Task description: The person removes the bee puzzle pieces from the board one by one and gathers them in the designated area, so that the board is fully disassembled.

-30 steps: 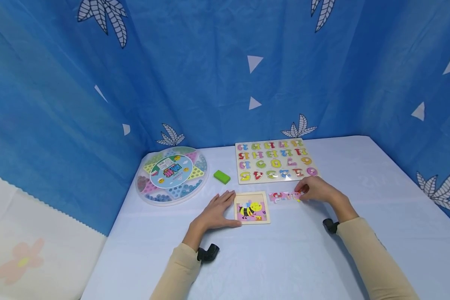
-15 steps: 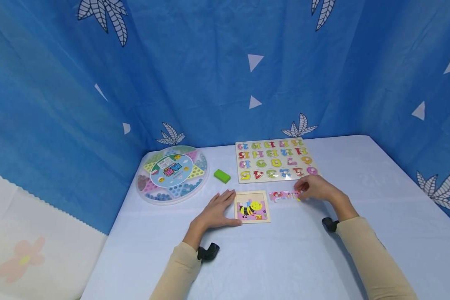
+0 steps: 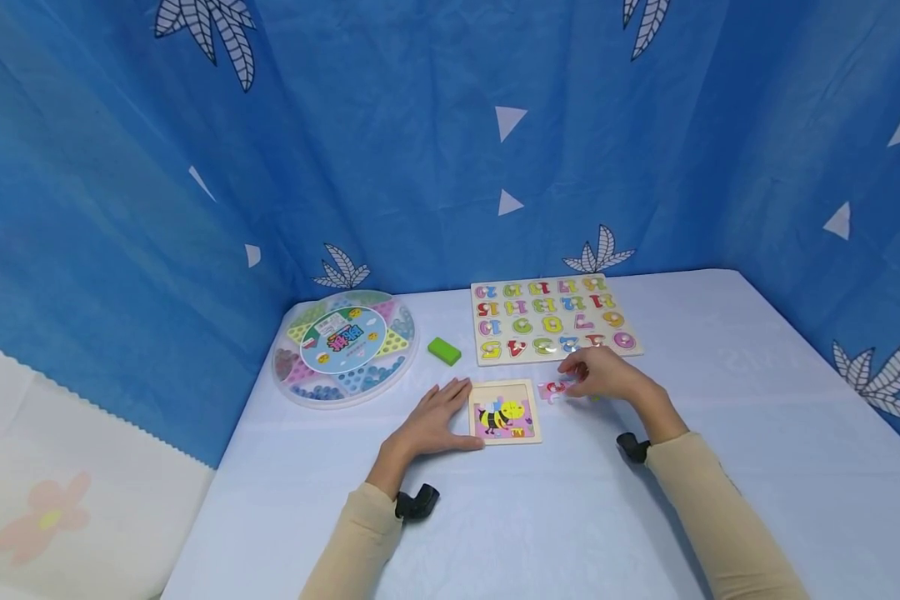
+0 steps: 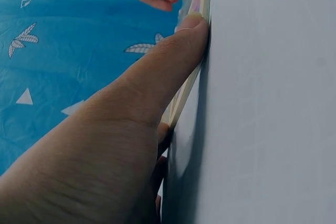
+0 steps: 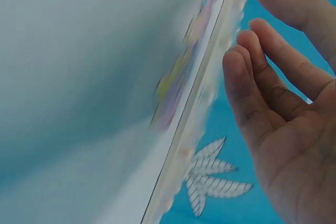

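In the head view my left hand (image 3: 433, 423) lies at the left side of a small wooden puzzle tray (image 3: 536, 421) with a bee picture. Its fingers are spread and straight, touching the left edge, and its thumb (image 4: 189, 38) lies along the near edge. Above a strip of pink puzzle pieces (image 3: 551, 389), right of the tray, hovers my right hand (image 3: 607, 372). The right wrist view shows this hand (image 5: 283, 98) with fingers loosely bent, thumb apart and nothing between them. The loose pieces (image 5: 176, 90) are blurred there, and in the head view the hand partly covers them.
A wooden number board (image 3: 528, 317) lies behind the loose pieces. Left of it are a green block (image 3: 444, 351) and a round marble game board (image 3: 342, 348). A blue curtain (image 3: 420, 150) rises behind the white table (image 3: 510, 525).
My right hand has moved left along the strip of pieces, now covering its right part, with fingers lifted clear of them. The left hand and the bee tray have stayed put.
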`<state>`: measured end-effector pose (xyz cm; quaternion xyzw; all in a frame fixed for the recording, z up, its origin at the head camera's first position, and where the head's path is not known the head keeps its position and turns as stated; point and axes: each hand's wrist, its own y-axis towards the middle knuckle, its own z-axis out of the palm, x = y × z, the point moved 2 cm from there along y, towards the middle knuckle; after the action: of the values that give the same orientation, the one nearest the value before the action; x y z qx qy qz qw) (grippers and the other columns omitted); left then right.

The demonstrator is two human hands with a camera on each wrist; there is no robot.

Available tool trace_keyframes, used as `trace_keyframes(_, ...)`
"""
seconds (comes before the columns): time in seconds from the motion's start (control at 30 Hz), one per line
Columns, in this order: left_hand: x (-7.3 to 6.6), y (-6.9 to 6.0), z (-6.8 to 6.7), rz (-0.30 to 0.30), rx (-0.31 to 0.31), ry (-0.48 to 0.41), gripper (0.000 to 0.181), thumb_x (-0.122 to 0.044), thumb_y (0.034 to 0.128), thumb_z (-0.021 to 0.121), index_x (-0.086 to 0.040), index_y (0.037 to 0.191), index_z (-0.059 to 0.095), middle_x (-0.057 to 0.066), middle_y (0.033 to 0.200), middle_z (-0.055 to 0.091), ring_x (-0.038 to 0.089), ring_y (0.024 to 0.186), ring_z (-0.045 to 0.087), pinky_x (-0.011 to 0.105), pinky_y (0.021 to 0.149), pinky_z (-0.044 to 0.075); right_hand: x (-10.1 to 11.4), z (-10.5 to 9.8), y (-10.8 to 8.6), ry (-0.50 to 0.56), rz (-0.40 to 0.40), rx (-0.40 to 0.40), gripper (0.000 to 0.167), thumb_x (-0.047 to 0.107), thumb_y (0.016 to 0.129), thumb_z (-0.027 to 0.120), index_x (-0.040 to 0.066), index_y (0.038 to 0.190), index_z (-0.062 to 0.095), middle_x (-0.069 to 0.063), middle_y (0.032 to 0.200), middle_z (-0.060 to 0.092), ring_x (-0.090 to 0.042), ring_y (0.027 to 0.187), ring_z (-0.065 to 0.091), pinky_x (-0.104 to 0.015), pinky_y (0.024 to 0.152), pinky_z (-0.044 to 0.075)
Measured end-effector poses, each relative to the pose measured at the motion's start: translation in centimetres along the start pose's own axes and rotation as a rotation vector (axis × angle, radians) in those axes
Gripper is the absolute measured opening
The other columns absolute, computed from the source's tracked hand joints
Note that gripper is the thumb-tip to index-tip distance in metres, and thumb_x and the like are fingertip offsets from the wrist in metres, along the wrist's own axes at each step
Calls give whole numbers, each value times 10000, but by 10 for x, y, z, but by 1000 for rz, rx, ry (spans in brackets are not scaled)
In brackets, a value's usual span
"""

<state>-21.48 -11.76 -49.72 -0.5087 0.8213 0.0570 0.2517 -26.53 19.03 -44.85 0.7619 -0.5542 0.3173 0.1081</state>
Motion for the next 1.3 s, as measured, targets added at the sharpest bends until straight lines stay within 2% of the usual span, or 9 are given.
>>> trace_keyframes(0.13,1,0,0,-3,0,2,1045,-665,765,671,-190,1567,199,-37,1650,158,149,1537,87,423,1264,73,20,11,7,14,-20,36,342,146,781,808,49,1093,703,-53,895,643,-185,786,541,-244,664,506)
trace_keyframes(0.27,1,1,0,4,1,6,1047,-664,767,674,-186,1567,197,-39,1650,159,150,1536,95,421,1264,73,36,24,14,2,-57,62,338,149,771,818,56,1077,708,-40,845,623,-174,762,533,-247,666,493)
trace_keyframes(0.73,-1,0,0,2,-1,5,1027,-648,777,684,-181,1563,216,-34,1646,177,150,1535,102,415,1265,57,83,59,32,-55,-161,181,325,178,752,842,87,1034,710,12,875,654,-126,779,552,-242,731,515)
trace_keyframes(1.0,0,1,0,6,-5,4,1022,-658,780,675,-185,1563,218,-38,1646,175,148,1535,99,417,1265,57,92,68,39,-82,-146,202,265,189,764,835,121,984,704,30,874,640,-121,792,549,-247,756,518)
trace_keyframes(1.3,2,0,0,26,-9,-2,1022,-659,787,667,-176,1563,211,-28,1647,174,156,1536,96,421,1264,60,99,75,38,-68,-131,203,242,166,756,841,126,954,709,28,861,650,-124,779,564,-253,763,526)
